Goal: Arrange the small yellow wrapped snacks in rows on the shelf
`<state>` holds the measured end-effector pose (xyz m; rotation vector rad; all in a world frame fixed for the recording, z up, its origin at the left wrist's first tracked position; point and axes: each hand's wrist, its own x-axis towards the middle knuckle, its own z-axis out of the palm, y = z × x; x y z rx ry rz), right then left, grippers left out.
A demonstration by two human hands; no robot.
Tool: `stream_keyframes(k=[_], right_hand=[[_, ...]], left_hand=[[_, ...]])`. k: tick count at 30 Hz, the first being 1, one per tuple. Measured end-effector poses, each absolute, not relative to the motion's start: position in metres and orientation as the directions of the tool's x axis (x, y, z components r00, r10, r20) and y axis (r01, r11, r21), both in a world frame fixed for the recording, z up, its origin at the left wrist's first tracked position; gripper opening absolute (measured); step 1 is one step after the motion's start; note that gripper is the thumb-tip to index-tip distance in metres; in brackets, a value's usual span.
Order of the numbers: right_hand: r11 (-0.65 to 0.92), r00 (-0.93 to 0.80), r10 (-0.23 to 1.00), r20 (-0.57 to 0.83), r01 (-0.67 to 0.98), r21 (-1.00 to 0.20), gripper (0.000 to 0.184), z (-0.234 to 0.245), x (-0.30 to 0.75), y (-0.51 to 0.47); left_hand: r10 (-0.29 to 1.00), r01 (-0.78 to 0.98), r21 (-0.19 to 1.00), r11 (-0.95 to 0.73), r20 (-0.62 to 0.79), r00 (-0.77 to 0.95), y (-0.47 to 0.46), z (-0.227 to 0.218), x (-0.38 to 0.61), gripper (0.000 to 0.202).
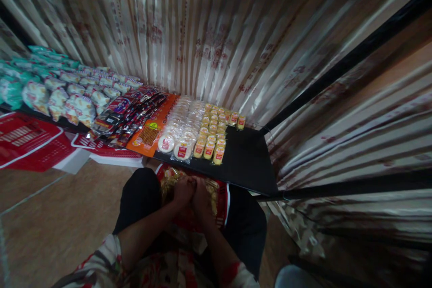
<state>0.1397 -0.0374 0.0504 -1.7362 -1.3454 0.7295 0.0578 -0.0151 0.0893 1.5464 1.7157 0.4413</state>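
Observation:
My left hand [181, 192] and my right hand [201, 197] are pressed together low in the middle, fingers curled, inside a red basket [222, 209] that rests between my knees. The basket holds shiny yellow snack packets [168, 182]. Both hands seem to grip packets, but what lies in the fingers is too dark to make out. Just beyond the basket runs a black shelf [246, 157] with rows of small yellow packs [212, 137] and round white packs [178, 137].
Further left on the shelf lie an orange pack [148, 135], dark red-black packets [128, 112], white bagged snacks [67, 99] and teal bags [13, 81]. Red baskets [27, 144] sit on the floor at left. Striped curtains [236, 31] hang behind and to the right.

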Motion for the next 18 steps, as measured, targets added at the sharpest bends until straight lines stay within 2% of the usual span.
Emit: stream_keyframes(k=[5, 9, 12, 18], right_hand=[[-0.208, 0.197, 0.972, -0.129, 0.464, -0.861, 0.03, 0.026, 0.121, -0.013], [-0.266, 0.121, 0.964, -0.238, 0.488, -0.831, 0.035, 0.01, 0.111, 0.0], [-0.262, 0.094, 0.964, -0.249, 0.491, -0.831, 0.037, 0.001, 0.106, 0.004], [-0.243, 0.114, 0.97, -0.215, 0.49, -0.837, 0.032, -0.014, 0.099, 0.005]], left_hand=[[0.901, 0.67, 0.652, 0.354, -0.431, -0.056, -0.002, 0.074, 0.04, 0.025], [0.869, 0.708, 0.586, 0.394, -0.488, -0.079, 0.009, 0.056, 0.027, 0.027], [0.877, 0.765, 0.525, 0.374, -0.468, -0.108, 0.015, 0.046, 0.02, 0.03], [0.939, 0.788, 0.565, 0.244, -0.341, -0.046, 0.031, 0.032, 0.012, 0.035]])
